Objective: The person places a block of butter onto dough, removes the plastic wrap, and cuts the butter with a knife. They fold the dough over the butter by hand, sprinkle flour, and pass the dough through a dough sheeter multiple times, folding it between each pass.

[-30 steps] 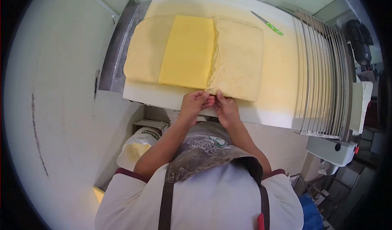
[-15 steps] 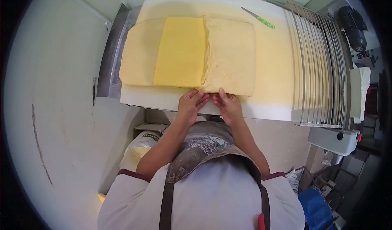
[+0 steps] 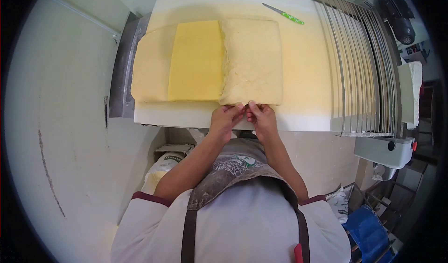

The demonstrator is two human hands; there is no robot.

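Note:
A pale sheet of dough (image 3: 151,67) lies on the white work surface, with a bright yellow slab (image 3: 196,62) on its middle. The dough's right part (image 3: 254,60) is folded over, its ragged edge meeting the slab's right side. My left hand (image 3: 225,119) pinches the near edge of the folded dough close to its left corner. Just to the right, my right hand (image 3: 262,117) pinches the same edge between thumb and fingers. The fingertips of both hands nearly touch.
A knife with a green handle (image 3: 293,18) lies beyond the dough at the back. Right of it stands a metal wire guard (image 3: 359,71) over the machine. A white bag (image 3: 164,164) is below the table's near edge, and a blue item (image 3: 368,232) is at lower right.
My left hand has moved right along the near edge, closer to my right hand, and its fingers now pinch the dough. The view has shifted slightly, with the table appearing further left.

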